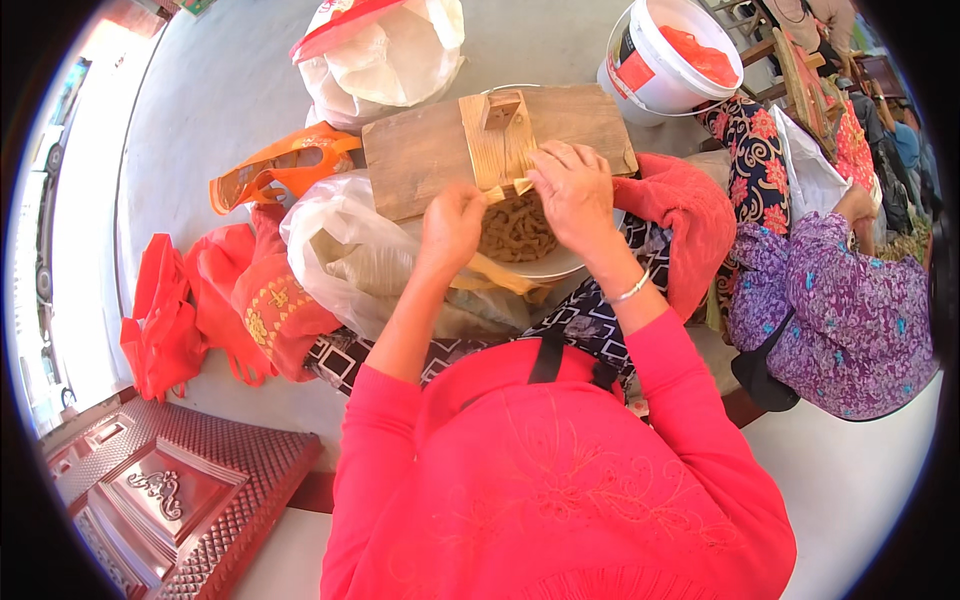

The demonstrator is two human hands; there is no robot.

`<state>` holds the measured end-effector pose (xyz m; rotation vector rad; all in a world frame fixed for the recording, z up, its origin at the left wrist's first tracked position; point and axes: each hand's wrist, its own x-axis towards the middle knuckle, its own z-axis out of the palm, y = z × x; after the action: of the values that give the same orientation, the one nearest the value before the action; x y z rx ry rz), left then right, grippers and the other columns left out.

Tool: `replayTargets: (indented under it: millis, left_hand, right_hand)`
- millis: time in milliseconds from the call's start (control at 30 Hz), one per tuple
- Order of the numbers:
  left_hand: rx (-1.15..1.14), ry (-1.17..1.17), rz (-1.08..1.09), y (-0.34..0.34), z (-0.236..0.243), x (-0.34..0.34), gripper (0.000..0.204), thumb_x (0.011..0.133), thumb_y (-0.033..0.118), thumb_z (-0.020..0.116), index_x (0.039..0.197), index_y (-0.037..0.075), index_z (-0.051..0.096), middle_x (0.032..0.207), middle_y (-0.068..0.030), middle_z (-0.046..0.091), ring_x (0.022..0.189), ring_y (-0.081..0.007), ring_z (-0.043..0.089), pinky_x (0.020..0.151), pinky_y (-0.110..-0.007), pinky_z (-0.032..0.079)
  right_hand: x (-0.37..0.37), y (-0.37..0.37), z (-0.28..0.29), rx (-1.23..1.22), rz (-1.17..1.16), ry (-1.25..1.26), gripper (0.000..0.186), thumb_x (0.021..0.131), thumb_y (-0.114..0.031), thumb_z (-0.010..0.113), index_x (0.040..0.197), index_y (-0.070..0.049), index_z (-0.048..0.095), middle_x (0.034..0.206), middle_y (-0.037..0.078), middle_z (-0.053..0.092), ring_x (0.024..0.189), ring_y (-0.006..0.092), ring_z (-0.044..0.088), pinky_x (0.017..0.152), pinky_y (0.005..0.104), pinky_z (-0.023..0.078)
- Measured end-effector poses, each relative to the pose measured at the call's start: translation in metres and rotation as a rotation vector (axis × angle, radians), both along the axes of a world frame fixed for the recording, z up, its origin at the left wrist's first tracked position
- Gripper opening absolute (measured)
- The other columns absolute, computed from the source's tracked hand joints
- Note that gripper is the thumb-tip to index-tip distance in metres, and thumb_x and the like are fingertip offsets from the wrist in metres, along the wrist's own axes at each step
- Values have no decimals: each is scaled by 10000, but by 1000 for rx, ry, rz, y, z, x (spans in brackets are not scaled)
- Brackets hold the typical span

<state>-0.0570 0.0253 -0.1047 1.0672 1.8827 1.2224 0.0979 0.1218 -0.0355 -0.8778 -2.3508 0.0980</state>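
Note:
Both hands are raised at the near edge of a brown wooden board [415, 165] in front of me. My left hand [452, 228] is closed in a pinch on a small pale-yellow piece [494, 195]. With closed fingertips my right hand [577, 195] grips a similar yellow piece [522, 186], close beside the first. Whether the two pieces are joined I cannot tell. A lighter wooden block [482, 140] with a raised stub lies across the board. Below my hands, a white basin [560, 266] holds many brown, curled pieces [515, 232]; the board covers its far part.
A translucent plastic bag [330, 240] lies left of the basin, near an orange bag [270, 175] and red bags [165, 320]. Farther off stand a large white bag [385, 60] and a white bucket [650, 70]. A person in purple patterned clothes [840, 310] sits at right. A carved reddish panel [180, 490] is lower left.

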Motion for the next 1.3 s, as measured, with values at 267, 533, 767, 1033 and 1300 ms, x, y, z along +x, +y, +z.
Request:
replayTargets:
  millis: [267,533,767,1033,1300]
  left_hand:
    - [-82,-1458,-94,-12,65,49,198,982,235,518,909,60,574,646,0,533,500,-144,513,566,-315,480]
    - [86,-197,-386,-50,97,20,222,952,183,577,982,-27,644,718,-11,588,573,-118,498,546,-268,419]
    - [115,-164,-303,-32,93,17,359,976,291,519,822,-4,651,587,-92,562,551,-144,553,534,-316,436]
    - [-66,-1140,-239,-40,91,58,257,983,205,480,1205,77,503,686,28,432,516,-41,333,467,-202,291]
    - [-157,-1176,-291,-32,40,48,101,914,119,560,1001,68,572,659,-26,507,466,-125,437,436,-268,337]
  right_hand:
    - [-9,-14,14,-326,183,119,225,850,-238,676,717,-82,585,628,130,561,602,342,576,512,416,439]
    - [28,-6,31,-411,252,-56,341,874,-272,670,661,-50,522,571,158,507,510,360,521,442,400,400]
    - [31,-86,68,-1770,454,400,198,968,-157,542,948,-26,689,659,-31,557,571,47,464,504,219,386]
    - [22,-64,15,-850,47,424,244,914,-88,561,1132,-97,671,726,64,656,600,142,650,533,293,500]
    - [29,-47,10,-299,31,-29,179,836,-170,637,995,-122,704,722,89,618,643,299,607,547,352,480]
